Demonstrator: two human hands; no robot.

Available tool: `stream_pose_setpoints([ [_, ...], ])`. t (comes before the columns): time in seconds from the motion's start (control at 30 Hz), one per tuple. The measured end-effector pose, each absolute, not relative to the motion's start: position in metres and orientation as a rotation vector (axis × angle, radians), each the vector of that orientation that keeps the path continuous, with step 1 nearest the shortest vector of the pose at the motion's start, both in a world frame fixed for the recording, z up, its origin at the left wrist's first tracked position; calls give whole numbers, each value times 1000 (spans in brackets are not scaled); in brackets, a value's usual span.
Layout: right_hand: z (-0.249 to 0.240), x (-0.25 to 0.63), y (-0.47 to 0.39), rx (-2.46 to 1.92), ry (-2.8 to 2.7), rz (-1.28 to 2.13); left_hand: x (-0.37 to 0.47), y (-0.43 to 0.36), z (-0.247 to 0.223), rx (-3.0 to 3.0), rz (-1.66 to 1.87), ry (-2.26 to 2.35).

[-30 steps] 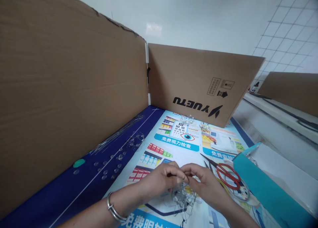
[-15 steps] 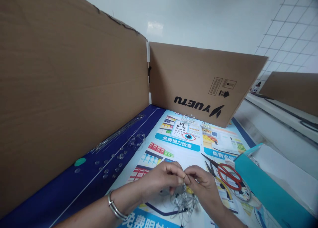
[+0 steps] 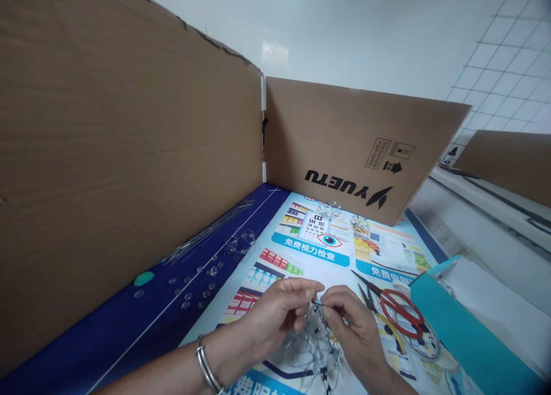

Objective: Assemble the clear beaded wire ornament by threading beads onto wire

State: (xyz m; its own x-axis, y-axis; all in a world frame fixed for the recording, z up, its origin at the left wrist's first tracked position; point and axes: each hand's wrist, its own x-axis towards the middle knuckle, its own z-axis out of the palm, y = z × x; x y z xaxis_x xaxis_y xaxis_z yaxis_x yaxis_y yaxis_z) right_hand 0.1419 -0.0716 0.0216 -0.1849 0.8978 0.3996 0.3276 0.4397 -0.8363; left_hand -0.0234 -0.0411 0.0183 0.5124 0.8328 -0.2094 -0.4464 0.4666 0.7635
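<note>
My left hand (image 3: 282, 309), with a silver bangle (image 3: 206, 365) on the wrist, is closed in a pinch. Opposite it, my right hand (image 3: 355, 320) pinches too, fingertips a short way apart from the left. A short piece of thin dark wire (image 3: 318, 304) spans the gap between the two. Just below the fingers is a tangled bunch of fine wire (image 3: 316, 349) with small dark bits in it. Whether the short piece joins that bunch, I cannot tell. Right of my right hand lie red-handled scissors (image 3: 402, 313) and yellow-handled pliers (image 3: 390, 329).
Cardboard panels (image 3: 344, 136) wall the left and back. Clear round discs (image 3: 187, 296), a green piece (image 3: 144, 278) and thin wires (image 3: 206, 231) lie on the blue strip at left. A teal box (image 3: 465, 326) stands right. More tangles (image 3: 329, 211) sit at the back.
My fingertips have moved slightly apart, and the dark wire now shows between them. The bunch below is more exposed. The camera view has shifted a little.
</note>
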Motion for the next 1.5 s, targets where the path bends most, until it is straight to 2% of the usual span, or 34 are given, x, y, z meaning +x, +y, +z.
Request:
stream_pose_setpoints([
  [0.23,30,137,-72,-1311,-1799,731,-23,-46,28,839,879,640],
  [0.4,36,135,-73,-1453,-1965,621,-28,-44,40,807,924,492],
  [0.8,38,135,-72,-1275,-1977,602,-68,-29,89,844,1099,432],
  [0.97,33,135,-74,-1240,-1945,461,-65,-30,84,1147,833,610],
  [1.1,25,137,-75,-1196,-2022,296,-57,-31,72,1683,509,810],
  [1.27,17,137,-76,-1160,-2176,140,-52,-34,61,2294,354,1011],
  [1.37,17,134,-77,-1176,-2199,95,-51,-35,60,2316,331,979],
  [1.5,20,133,-78,-1174,-2207,72,-48,-35,62,1947,310,840],
])
